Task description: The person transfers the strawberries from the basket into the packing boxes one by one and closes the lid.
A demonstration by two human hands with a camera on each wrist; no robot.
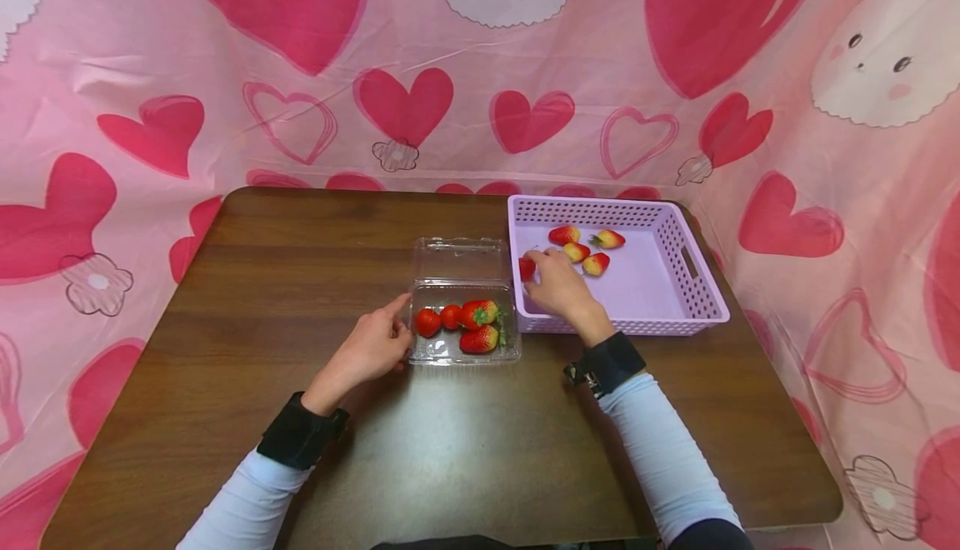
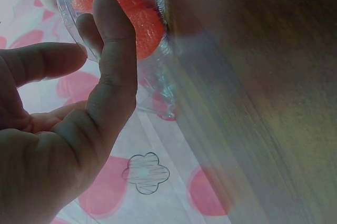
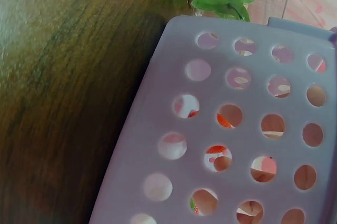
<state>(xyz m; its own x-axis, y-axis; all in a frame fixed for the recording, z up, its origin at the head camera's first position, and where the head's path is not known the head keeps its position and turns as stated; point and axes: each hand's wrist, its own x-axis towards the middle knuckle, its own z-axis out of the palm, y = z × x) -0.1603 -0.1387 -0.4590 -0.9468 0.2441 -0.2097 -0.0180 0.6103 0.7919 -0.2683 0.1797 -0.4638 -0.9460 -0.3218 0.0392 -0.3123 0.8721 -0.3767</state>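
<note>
A clear plastic clamshell box lies with its lid folded back. Inside it are several red strawberries, two with green leaves showing. My left hand is at the box's left side, index finger stretched along the rim and thumb near the front corner. My right hand reaches into a lilac perforated basket, its fingertips pinching a red strawberry by the left wall. In the right wrist view the basket's wall hides most of that hand.
Several more red-and-yellow strawberries lie in the basket's back left part. The basket stands right beside the box on a brown wooden table. A pink heart-patterned cloth hangs behind and around the table.
</note>
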